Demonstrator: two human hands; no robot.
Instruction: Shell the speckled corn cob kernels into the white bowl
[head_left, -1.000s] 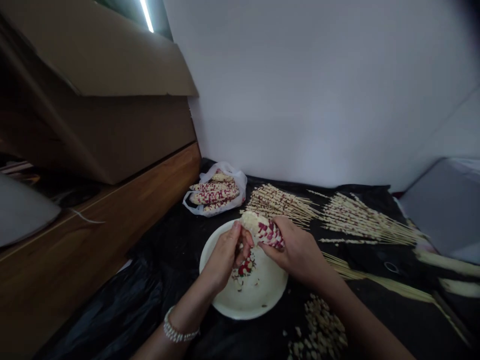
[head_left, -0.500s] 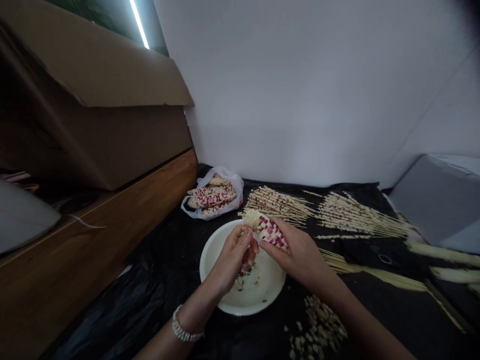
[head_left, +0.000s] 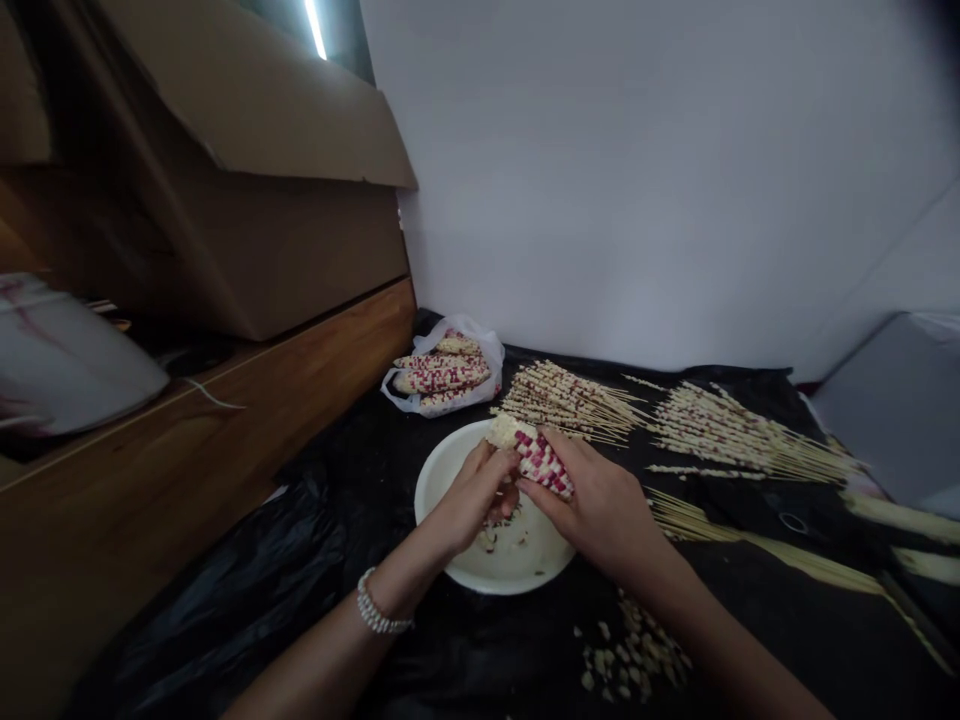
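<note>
An ear of corn (head_left: 544, 465) with white and dark red kernels is held over a white bowl (head_left: 431, 490); its far left end is bare of kernels. My right hand (head_left: 600, 495) wraps around the kernel-covered end, thumb along the near side. My left hand (head_left: 480, 490) is closed at the stripped end, its thumb against the edge of the kernels and its fingers curled below, partly hidden. Some loose kernels (head_left: 491, 540) lie in the bottom of the bowl.
Several more ears (head_left: 442, 378) rest in a plastic bag (head_left: 491, 350) behind the bowl. Kernel-threaded sticks (head_left: 570, 395) and bare sticks (head_left: 690, 515) lie to the right. Loose pale pieces (head_left: 634, 655) are scattered in front. A cardboard box (head_left: 300, 250) stands on a wooden ledge at left.
My left hand has turned, and its thumb has come up against the kernels on the ear. The view has shifted slightly, so the surroundings sit further right.
</note>
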